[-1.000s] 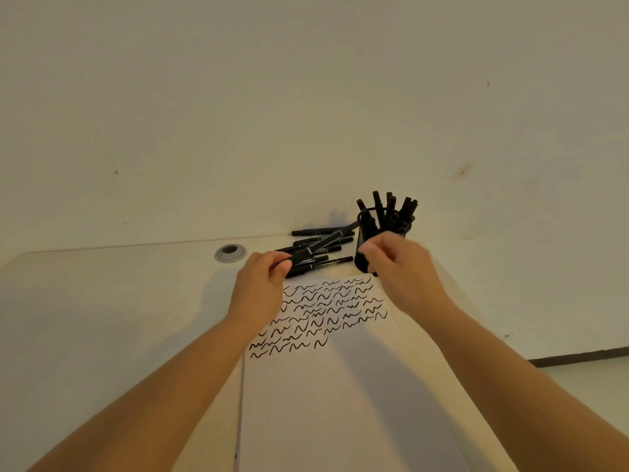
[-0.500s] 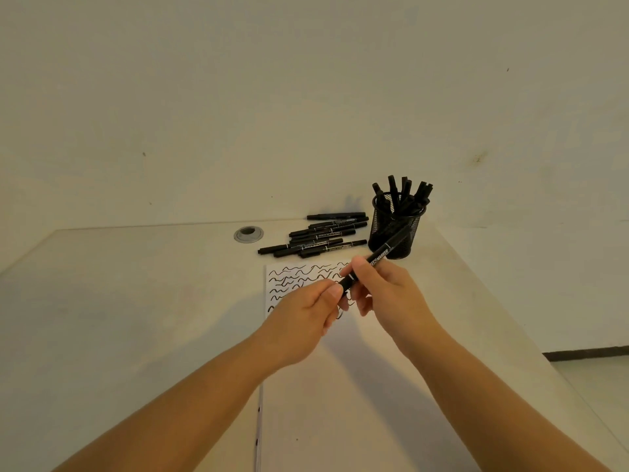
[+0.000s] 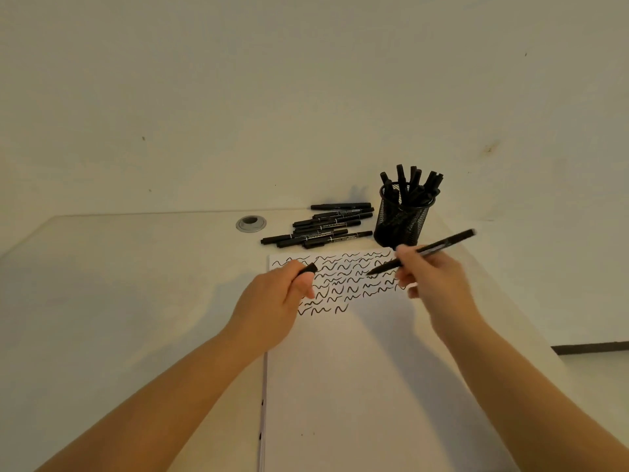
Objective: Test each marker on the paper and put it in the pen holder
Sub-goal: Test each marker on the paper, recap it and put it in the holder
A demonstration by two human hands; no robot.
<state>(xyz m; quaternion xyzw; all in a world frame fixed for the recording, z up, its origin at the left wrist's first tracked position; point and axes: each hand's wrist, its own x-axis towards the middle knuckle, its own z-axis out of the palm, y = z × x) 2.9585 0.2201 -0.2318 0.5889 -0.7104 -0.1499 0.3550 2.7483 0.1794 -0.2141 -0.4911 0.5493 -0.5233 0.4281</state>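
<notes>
Nearest lies the white paper sheet (image 3: pixel 357 386), its far end covered in black squiggles. Above it the left hand (image 3: pixel 275 301) pinches a small black cap (image 3: pixel 308 269) — the right hand (image 3: pixel 432 277) grips an uncapped black marker (image 3: pixel 422 252), tip over the squiggles. Beyond lie loose black markers (image 3: pixel 320 228) beside the marker-filled black mesh pen holder (image 3: pixel 401 219).

The pen holder (image 3: pixel 403 216) stands on the counter (image 3: pixel 136 284); loose markers (image 3: pixel 320 226) lie just left of it, the paper (image 3: pixel 357 386) before it, more markers (image 3: pixel 413 182) inside.
</notes>
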